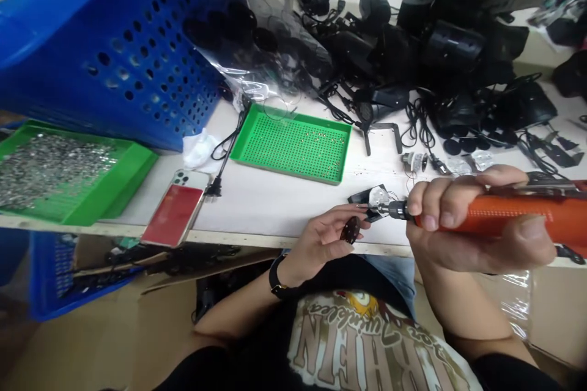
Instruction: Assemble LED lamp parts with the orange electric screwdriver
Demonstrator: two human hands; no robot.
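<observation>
Your right hand (pixel 463 220) was wrapped firmly around the orange screwdriver (pixel 504 220), fingers closed over the barrel and thumb underneath. The bit pointed toward nine o'clock at the small black part (pixel 373 198), which sat near the front edge of the table (pixel 275 201). Your left hand (pixel 321 244) pinched a dark oval disc (pixel 351 230) between thumb and fingertips, at about seven o'clock from that part and close to the bit's tip. I could not tell whether the disc touched the part.

By my judgement, the work would have gone best with the bit held level and in line with the screw rather than angled in. A light, steady push would have served, with your left fingertips out of the bit's path. The part looked loose on the table, so bracing it was worth the care.

The green tray (pixel 293 143) of tiny screws lay at eleven o'clock from your left hand. The phone (pixel 177 211) was out at nine o'clock, and the blue crate (pixel 114 43) stood beyond it at ten.
</observation>
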